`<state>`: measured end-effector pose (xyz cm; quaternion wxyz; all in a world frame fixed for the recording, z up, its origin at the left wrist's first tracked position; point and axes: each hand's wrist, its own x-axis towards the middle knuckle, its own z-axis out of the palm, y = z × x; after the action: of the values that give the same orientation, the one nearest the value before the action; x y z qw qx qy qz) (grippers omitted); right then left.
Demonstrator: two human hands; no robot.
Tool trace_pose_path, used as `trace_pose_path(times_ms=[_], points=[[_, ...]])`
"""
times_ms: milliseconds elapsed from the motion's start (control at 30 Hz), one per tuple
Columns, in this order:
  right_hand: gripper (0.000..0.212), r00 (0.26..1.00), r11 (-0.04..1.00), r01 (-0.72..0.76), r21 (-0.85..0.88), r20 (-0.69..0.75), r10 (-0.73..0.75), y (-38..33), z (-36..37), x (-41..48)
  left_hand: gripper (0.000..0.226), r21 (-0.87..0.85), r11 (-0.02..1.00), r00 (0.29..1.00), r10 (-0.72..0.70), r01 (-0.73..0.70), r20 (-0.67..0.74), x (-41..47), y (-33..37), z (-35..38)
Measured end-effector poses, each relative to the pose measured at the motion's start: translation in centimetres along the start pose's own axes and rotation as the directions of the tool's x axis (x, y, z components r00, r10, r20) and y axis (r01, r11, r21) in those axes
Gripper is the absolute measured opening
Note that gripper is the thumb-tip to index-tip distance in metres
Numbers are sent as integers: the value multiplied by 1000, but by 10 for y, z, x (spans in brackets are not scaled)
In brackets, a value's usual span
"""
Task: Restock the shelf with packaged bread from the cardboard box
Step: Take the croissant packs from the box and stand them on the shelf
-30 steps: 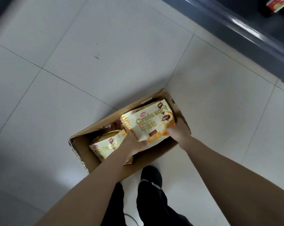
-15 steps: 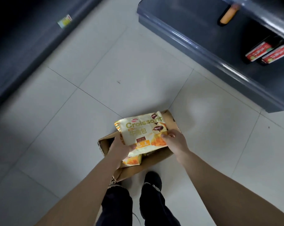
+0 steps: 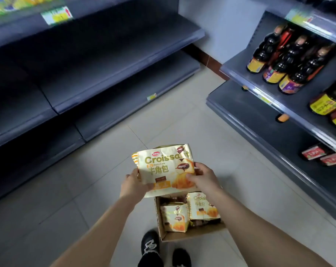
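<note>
In the head view, one glossy, crinkled croissant packet is gripped at its side edges by the left hand and the right hand. It is held above one open cardboard box set on pale floor tiles. Two more packets are seen inside. Grey metal shelves are ranged on the left, and at least five dark bottles on the right.

I log the cream-and-yellow plastic croissant pack: olive-gold lettering, red logo oval, orange pastry print, brown chocolate blobs. Same print on the two smaller cream packs in the plain tan cardboard box. Metal shelves read dark blue-grey. Square floor tiles are pale grey-beige with thin dark grout lines. Plastic bottles are near-black with yellow labels, one purple and orange. Flat packets are red with a white panel. Black shoes have a silvery lace pattern.
</note>
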<state>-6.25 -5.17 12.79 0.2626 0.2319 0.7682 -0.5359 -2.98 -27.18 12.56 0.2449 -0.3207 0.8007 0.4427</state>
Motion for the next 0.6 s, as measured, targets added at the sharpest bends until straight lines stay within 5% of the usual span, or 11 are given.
trace_pose_path(times_ms=[100,333,600], points=[[37,992,992,121,-26,47,-120,-48,14,-17,53,167,986,987,19,7,-158,-24,15,-46],[40,943,947,313,-76,147,-300,-138,49,-52,38,-187,980,967,21,-70,-252,-74,31,-133],[40,844,854,515,-71,219,-490,-241,103,-93,15,-272,938,872,60,-216,-486,-122,48,-244]])
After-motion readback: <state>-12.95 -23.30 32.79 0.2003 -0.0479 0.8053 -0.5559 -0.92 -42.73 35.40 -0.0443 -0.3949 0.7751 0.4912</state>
